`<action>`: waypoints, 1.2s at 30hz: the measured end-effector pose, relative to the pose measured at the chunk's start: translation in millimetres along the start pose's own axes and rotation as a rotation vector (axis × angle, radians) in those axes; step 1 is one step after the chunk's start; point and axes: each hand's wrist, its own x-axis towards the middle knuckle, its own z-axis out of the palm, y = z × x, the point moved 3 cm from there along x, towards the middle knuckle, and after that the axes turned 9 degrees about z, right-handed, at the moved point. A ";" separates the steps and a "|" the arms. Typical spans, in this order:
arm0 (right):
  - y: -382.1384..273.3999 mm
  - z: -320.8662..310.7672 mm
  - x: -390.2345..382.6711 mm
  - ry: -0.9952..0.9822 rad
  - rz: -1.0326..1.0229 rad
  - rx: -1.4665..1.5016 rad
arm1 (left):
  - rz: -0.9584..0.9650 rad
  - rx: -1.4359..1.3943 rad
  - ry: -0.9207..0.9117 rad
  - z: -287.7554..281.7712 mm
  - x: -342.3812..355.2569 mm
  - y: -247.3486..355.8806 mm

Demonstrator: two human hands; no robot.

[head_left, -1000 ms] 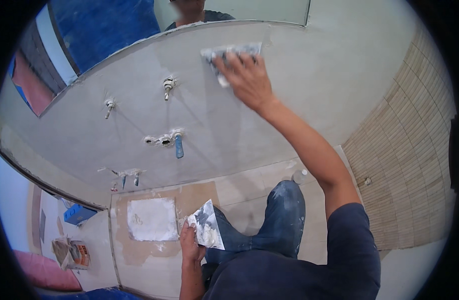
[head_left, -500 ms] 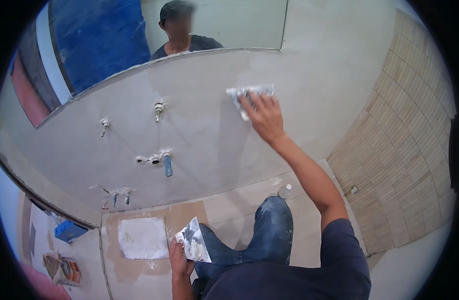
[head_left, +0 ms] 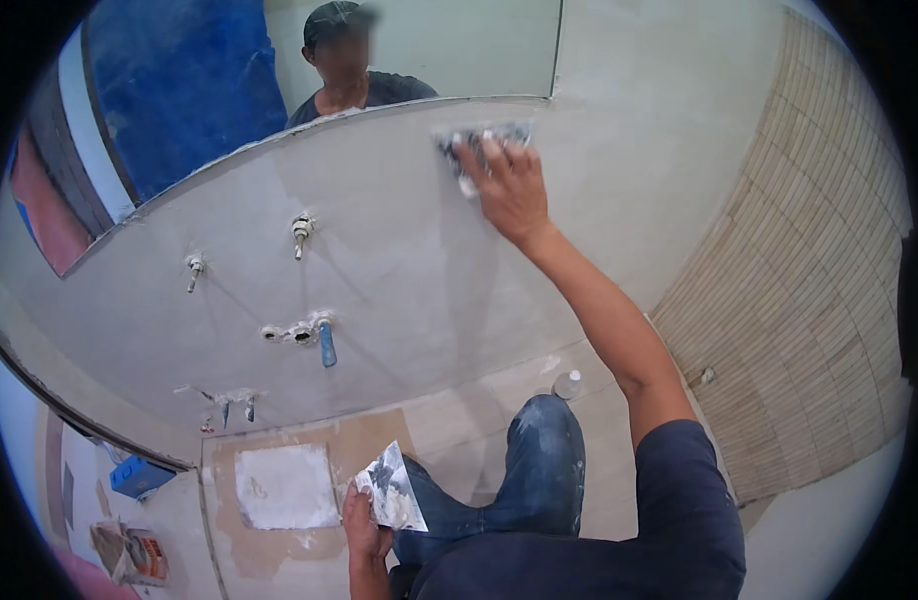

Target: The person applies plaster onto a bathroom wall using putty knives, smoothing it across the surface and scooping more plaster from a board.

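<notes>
Gripping a wide metal scraper in the right hand, with the fingers spread over its back and its blade held to the grey wall just below the mirror. Clasping a second scraper at one edge in the left hand, low down in front of the left leg of the blue jeans, with whitish paste smeared and heaped on its face. Can spot printed lettering on an orange panel of the paper bag at lower left, too small to read; looks crumpled at its mouth, with contents hidden from view. Can see a blue box just beyond, but cannot tell any writing on it or anything inside. Near the right knee, can pick out a clear bottle on the floor; cannot make out its contents.
</notes>
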 end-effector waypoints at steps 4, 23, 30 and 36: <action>-10.6 3.1 -95.2 -0.113 -0.150 -0.010 | 0.010 -0.003 0.011 3.7 3.3 0.5; -56.5 -6.8 -5.5 -0.020 0.017 0.084 | -0.001 0.001 -0.002 5.3 6.1 -4.5; -66.7 -8.5 -111.3 -0.343 -0.219 0.128 | 0.012 0.001 0.020 3.1 6.1 -0.7; 9.9 -37.0 -67.7 -0.141 0.076 0.083 | 0.007 -0.012 0.027 -3.6 1.6 -0.9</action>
